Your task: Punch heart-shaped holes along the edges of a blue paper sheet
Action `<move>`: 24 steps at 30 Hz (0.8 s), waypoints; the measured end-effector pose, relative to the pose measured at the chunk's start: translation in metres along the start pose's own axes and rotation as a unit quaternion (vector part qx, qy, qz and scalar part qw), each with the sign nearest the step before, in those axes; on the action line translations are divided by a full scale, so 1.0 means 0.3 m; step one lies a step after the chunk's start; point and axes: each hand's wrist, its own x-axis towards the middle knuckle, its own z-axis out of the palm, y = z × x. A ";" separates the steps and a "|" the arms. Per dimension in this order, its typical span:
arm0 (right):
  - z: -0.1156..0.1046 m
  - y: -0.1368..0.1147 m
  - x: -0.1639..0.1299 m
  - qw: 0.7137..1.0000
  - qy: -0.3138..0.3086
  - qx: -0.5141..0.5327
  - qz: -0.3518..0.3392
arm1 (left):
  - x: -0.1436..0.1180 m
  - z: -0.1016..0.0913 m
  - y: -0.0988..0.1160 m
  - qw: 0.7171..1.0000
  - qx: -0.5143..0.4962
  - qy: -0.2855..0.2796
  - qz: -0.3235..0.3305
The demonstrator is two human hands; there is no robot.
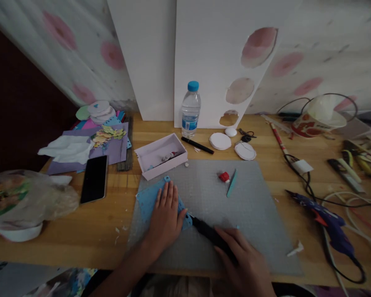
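Observation:
A light-blue sheet (146, 202) lies on the grey cutting mat (250, 214). Along its right edge runs a blue strip with small cutouts (188, 222), which looks like a ruler. My left hand (164, 214) lies flat on both, its fingers stretched out and pointing away from me. A black-handled craft knife (208, 233) is gripped in my right hand (244, 260). Its thin tip points left and reaches the strip near my left thumb; I cannot tell whether it touches the sheet. Farther up the mat lie a small red piece (224, 177) and a teal stick-like tool (232, 183).
Behind the mat stand an open pink box (160, 159), a water bottle (191, 109) and a black pen (198, 145). A phone (94, 179) and a plastic bag (34, 198) are at left. A glue gun (326, 222) with cables lies at right. White boards (204, 49) lean behind.

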 end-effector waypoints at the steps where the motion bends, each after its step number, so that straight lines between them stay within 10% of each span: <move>1: -0.002 0.001 0.002 1.000 0.000 0.003 0.000 | 0.000 0.001 0.000 1.000 -0.001 0.000 -0.001; 24: 0.004 -0.018 0.043 0.999 -0.030 0.003 0.014 | -0.002 0.003 -0.009 1.000 -0.016 -0.006 0.003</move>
